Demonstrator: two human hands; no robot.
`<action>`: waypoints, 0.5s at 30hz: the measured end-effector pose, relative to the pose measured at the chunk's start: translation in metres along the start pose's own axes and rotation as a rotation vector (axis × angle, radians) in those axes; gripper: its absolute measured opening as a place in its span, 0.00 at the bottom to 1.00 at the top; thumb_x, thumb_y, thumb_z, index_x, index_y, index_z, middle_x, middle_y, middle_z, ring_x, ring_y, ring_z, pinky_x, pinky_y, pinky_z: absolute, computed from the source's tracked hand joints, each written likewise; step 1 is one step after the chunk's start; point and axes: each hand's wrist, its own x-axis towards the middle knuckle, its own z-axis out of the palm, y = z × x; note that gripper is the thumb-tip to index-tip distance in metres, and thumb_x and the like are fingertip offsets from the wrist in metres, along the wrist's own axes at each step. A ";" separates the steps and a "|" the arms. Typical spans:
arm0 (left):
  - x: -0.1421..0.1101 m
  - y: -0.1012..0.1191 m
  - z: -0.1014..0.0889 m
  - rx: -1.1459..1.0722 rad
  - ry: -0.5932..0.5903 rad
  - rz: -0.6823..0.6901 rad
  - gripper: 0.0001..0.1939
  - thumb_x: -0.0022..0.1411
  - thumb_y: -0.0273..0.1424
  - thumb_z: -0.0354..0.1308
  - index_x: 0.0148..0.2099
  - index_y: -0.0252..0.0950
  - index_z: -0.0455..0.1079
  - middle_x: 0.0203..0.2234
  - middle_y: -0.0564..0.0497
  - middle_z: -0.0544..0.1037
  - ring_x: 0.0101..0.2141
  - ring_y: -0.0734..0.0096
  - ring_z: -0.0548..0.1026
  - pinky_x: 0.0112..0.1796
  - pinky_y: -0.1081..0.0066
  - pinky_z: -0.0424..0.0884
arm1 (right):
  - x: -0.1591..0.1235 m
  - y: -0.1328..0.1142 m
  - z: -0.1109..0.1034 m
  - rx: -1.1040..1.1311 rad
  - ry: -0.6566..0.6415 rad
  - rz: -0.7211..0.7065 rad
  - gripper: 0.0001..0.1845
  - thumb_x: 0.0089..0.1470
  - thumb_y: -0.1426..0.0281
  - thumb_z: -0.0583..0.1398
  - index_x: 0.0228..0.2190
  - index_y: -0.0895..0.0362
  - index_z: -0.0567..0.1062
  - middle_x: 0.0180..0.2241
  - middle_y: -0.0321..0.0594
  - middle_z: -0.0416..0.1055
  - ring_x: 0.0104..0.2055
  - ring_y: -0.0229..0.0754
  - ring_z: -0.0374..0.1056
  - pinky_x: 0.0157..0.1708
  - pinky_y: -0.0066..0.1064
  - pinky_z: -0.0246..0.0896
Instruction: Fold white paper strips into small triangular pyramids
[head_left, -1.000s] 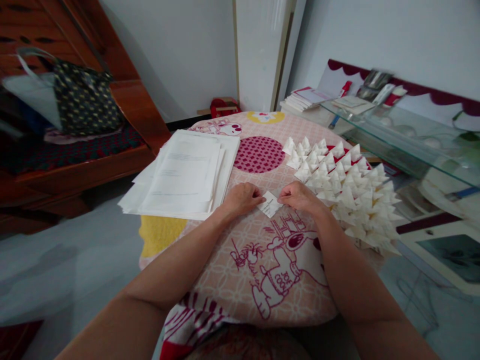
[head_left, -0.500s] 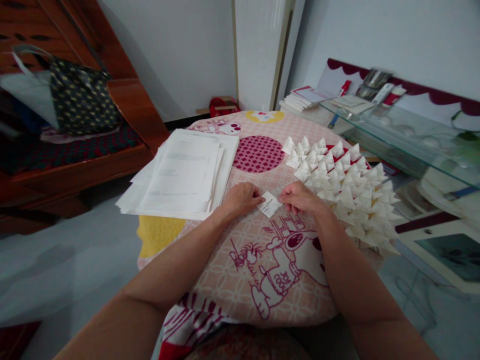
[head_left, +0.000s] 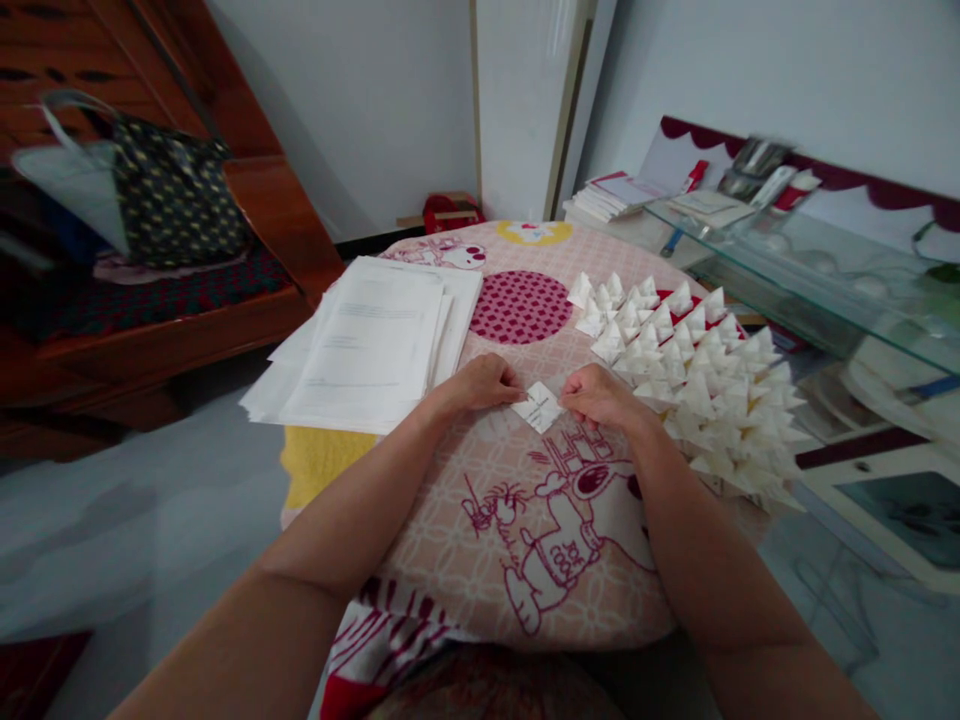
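Observation:
Between my two hands, a small folded paper square (head_left: 539, 407) with printed lines lies turned cornerwise, just above the tablecloth. The fingertips of my left hand (head_left: 486, 383) are closed at its left corner. At the right corner, the thumb and fingers of my right hand (head_left: 595, 396) pinch it. Many pointed folded paper pieces (head_left: 697, 370) stand in close rows to the right of my right hand. A stack of printed paper sheets (head_left: 367, 340) lies beyond my left forearm.
The patterned tablecloth (head_left: 465, 540) covers the table under my forearms. A glass shelf (head_left: 810, 260) with a metal pot and a red cup runs along the right. Left stands a wooden bench (head_left: 270, 220) bearing a dotted bag (head_left: 180, 190).
The view has shifted slightly. My left hand has drawn a little up and away from the paper's left side, leaving more of the square showing. The right hand keeps its pinch.

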 end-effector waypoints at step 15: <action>-0.002 0.011 0.008 0.281 0.077 -0.014 0.10 0.59 0.31 0.61 0.27 0.33 0.78 0.17 0.53 0.71 0.23 0.73 0.64 0.28 0.70 0.54 | 0.000 -0.002 0.001 -0.061 0.018 0.002 0.10 0.53 0.75 0.58 0.21 0.58 0.70 0.15 0.33 0.68 0.14 0.32 0.62 0.16 0.23 0.51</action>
